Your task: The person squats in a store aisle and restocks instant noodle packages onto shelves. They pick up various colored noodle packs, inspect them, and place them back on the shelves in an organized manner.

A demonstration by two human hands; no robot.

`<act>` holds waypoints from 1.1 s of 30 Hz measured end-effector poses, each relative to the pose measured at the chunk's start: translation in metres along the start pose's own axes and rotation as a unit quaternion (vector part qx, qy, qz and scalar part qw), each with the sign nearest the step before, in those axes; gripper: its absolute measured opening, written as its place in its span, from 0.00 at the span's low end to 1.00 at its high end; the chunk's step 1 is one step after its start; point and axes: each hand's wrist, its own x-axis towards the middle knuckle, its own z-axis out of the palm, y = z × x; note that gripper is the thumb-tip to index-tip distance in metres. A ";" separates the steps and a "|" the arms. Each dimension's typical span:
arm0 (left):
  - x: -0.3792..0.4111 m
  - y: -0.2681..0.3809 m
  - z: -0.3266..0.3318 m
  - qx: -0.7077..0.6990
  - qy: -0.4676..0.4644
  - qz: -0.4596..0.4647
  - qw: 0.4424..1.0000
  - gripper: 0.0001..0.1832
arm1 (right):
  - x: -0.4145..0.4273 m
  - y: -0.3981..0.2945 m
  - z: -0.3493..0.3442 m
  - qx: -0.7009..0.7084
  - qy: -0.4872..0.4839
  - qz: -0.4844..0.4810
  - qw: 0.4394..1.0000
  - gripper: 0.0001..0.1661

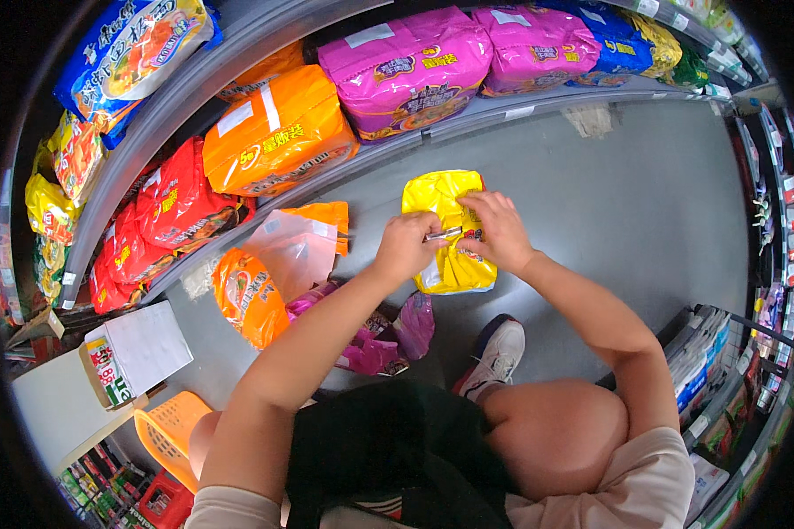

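On the grey floor before me lies a yellow plastic multipack of instant noodles (440,188), its top wrapper creased. My left hand (407,246) is closed around a small silver metal tool (444,233), whose tip points at the wrapper. Most of the tool is hidden by the fingers, so its kind is unclear. From the other side my right hand (501,231) grips the pack's upper face, thumb and fingers spread over the wrapper.
Torn orange wrapper (248,291) and crumpled magenta wrapper (370,350) lie left of the pack. Orange (281,135), magenta (407,73) and red noodle multipacks (192,198) line the low shelf. An open carton (149,344), an orange plastic stool (172,423) and my shoe (499,354) are close by.
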 end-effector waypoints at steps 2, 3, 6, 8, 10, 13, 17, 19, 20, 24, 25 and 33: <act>-0.001 -0.005 -0.006 -0.196 -0.033 -0.051 0.979 0.10 | -0.001 -0.001 0.003 0.002 0.034 -0.004 0.999 0.37; -0.003 -0.010 -0.005 -0.251 -0.023 -0.043 0.967 0.09 | -0.001 -0.005 0.002 -0.011 0.048 -0.015 0.999 0.33; -0.010 -0.016 -0.001 -0.366 -0.002 -0.042 0.930 0.06 | 0.002 -0.008 0.013 -0.009 0.064 -0.077 0.995 0.23; -0.011 -0.012 -0.003 -0.383 -0.003 -0.075 0.921 0.06 | 0.004 -0.009 0.022 0.024 0.088 -0.104 0.990 0.13; -0.017 -0.016 -0.012 -0.385 -0.024 -0.063 0.921 0.05 | 0.016 -0.016 0.023 0.027 0.069 -0.141 0.987 0.10; -0.023 -0.016 -0.046 -0.245 -0.093 -0.007 0.965 0.06 | 0.033 -0.032 0.011 0.046 0.011 -0.200 0.979 0.07; -0.022 0.017 -0.104 0.028 -0.155 0.158 0.975 0.11 | 0.046 -0.061 -0.004 0.049 -0.010 -0.232 0.972 0.09; -0.022 0.031 -0.124 0.133 -0.173 0.202 0.955 0.11 | 0.054 -0.067 -0.014 0.027 -0.011 -0.263 0.964 0.09; -0.024 0.037 -0.135 0.153 -0.179 0.198 0.952 0.08 | 0.058 -0.066 -0.023 0.011 -0.021 -0.286 0.958 0.08; -0.069 -0.023 -0.198 0.183 -0.048 0.165 0.968 0.06 | 0.047 -0.013 -0.043 -0.046 -0.019 -0.222 0.974 0.07; -0.077 -0.024 -0.195 0.178 -0.058 0.167 0.968 0.05 | 0.042 -0.009 -0.042 -0.037 -0.017 -0.213 0.976 0.07; -0.099 -0.043 -0.167 0.195 -0.037 0.154 0.968 0.11 | 0.037 -0.012 -0.017 -0.024 -0.054 -0.217 0.974 0.08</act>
